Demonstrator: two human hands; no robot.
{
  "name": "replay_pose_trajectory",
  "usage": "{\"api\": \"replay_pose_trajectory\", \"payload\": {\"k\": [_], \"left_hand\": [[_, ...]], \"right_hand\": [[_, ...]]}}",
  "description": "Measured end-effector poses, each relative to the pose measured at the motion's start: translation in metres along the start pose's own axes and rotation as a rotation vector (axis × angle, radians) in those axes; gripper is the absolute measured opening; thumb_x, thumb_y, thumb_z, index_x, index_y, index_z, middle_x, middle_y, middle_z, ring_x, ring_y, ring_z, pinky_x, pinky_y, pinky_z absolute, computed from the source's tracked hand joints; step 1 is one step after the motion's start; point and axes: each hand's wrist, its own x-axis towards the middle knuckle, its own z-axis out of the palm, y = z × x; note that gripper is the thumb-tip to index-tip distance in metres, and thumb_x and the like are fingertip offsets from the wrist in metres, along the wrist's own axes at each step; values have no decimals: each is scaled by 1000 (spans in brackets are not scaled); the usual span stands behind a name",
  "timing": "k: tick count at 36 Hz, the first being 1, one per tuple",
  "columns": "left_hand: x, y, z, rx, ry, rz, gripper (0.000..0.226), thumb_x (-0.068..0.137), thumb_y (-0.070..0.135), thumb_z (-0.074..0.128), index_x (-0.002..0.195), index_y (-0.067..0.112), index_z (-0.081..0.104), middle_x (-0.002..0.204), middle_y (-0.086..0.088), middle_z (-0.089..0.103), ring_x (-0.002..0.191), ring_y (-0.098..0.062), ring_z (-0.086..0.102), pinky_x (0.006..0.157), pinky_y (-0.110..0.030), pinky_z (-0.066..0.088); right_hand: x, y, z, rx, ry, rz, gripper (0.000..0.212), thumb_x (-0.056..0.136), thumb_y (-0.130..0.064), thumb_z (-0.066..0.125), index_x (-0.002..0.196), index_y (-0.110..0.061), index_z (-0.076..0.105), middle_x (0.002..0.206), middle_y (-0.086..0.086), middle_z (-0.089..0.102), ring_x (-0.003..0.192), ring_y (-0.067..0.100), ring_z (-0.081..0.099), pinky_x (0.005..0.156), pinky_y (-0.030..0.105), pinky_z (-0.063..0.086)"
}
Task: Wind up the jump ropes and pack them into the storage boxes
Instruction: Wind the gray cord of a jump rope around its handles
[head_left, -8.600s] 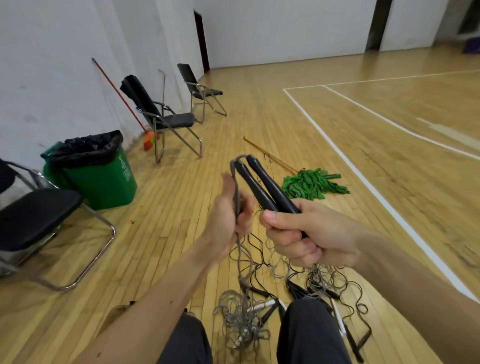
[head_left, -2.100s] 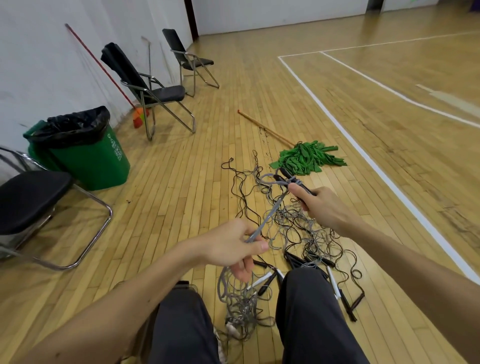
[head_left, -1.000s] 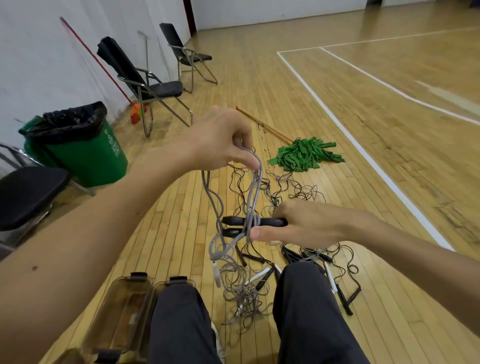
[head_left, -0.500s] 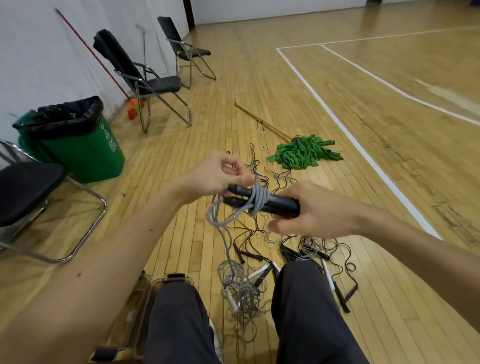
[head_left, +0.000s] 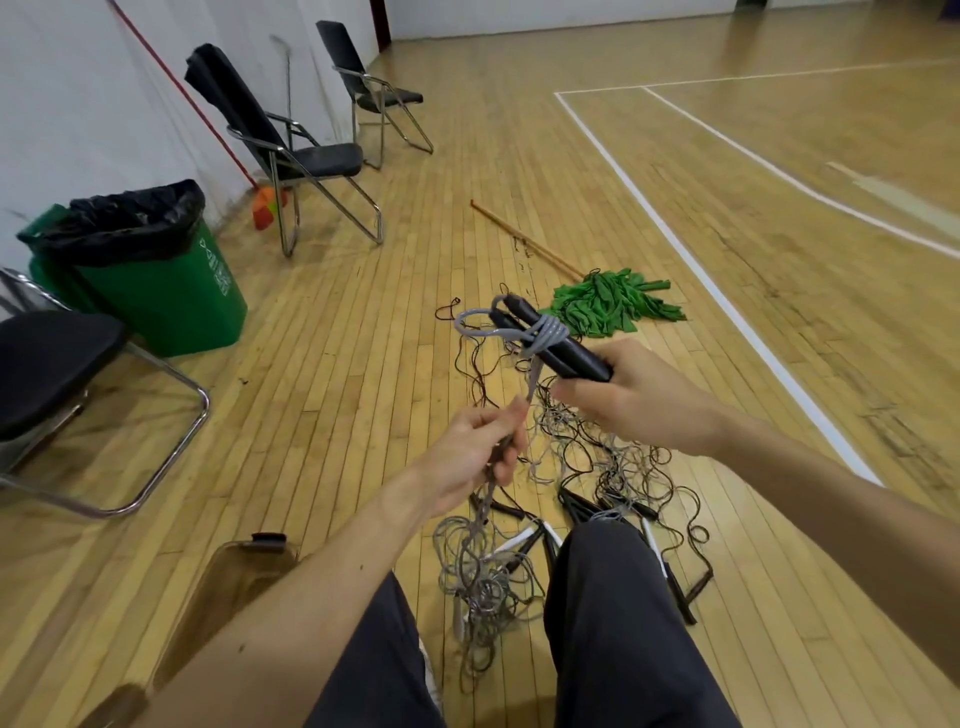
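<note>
My right hand (head_left: 631, 400) grips two black jump-rope handles (head_left: 563, 347) held side by side, pointing up and left. Several turns of grey rope (head_left: 546, 330) are wound round them, with a loop sticking out to the left. My left hand (head_left: 475, 456) grips the same grey rope below the handles and holds it taut. The rope runs down to a tangle of grey and black ropes (head_left: 566, 483) on the floor between my knees. A clear storage box (head_left: 234, 582) lies at the lower left beside my left leg.
A green mop (head_left: 608, 306) with a wooden stick lies on the floor beyond the ropes. A green bin (head_left: 156, 280) with a black bag stands at the left. Black folding chairs (head_left: 291, 150) stand along the white wall. White court lines cross the wooden floor at the right.
My left hand has dropped from the handles to lower on the rope and pulled it taut. My right hand has tilted the handles up and to the left.
</note>
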Motion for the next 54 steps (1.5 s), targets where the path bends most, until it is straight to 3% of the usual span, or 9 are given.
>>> {"api": "replay_pose_trajectory", "payload": {"k": [9,17,21,24,30,34,36,45,54], "left_hand": [[-20,-27,8,35,9,-85,50,101,51,43,77,8,56,55,2,42,46,-13,36,44,-20,33],[-35,-22,5,625,16,26,45,100,50,49,78,12,57,53,7,49,42,-9,44,48,-25,40],[-38,-8,2,896,45,71,39,100,47,52,79,14,57,63,2,56,51,-9,51,62,-37,54],[-40,-2,2,1000,103,82,33,101,40,55,87,11,62,67,0,56,55,-14,49,62,-39,53],[-51,20,3,1221,120,78,18,100,36,59,89,22,61,73,3,60,56,-9,52,57,-25,49],[-57,30,-2,1454,84,16,21,97,32,64,109,16,66,87,2,61,80,-15,61,73,-31,54],[-60,35,-1,1543,91,28,21,97,30,63,113,15,65,86,2,58,81,-15,59,72,-30,52],[-67,76,-2,1752,147,321,28,100,40,56,108,15,66,71,8,46,71,-13,55,72,-28,54],[-64,103,-25,1674,208,569,33,100,47,49,95,17,63,76,8,59,72,-10,57,61,-21,44]], "right_hand": [[22,24,-5,-59,156,161,16,98,-22,63,94,-7,60,67,5,45,48,13,39,42,22,31],[30,59,-7,-139,232,380,16,99,-20,60,87,-10,57,73,9,49,60,21,44,56,34,34],[30,67,-1,-176,228,420,14,101,-19,57,94,-6,59,67,5,48,53,18,42,48,29,31],[29,73,3,-219,207,435,15,100,-20,57,98,-5,60,67,3,49,52,16,43,47,28,32],[27,82,18,-332,105,496,14,99,-20,56,90,-9,57,68,5,51,54,17,46,47,27,34],[28,83,31,-439,17,518,18,96,-19,55,79,-13,53,68,5,53,56,20,48,49,29,34],[29,80,39,-498,-37,527,12,95,-21,54,86,-12,54,74,7,57,61,22,52,50,29,37],[29,59,66,-650,-254,496,21,96,-21,54,79,-18,42,73,2,52,58,18,48,49,27,34],[21,34,70,-660,-360,398,16,95,-26,60,95,-10,59,70,1,52,56,17,47,47,25,33]]}}
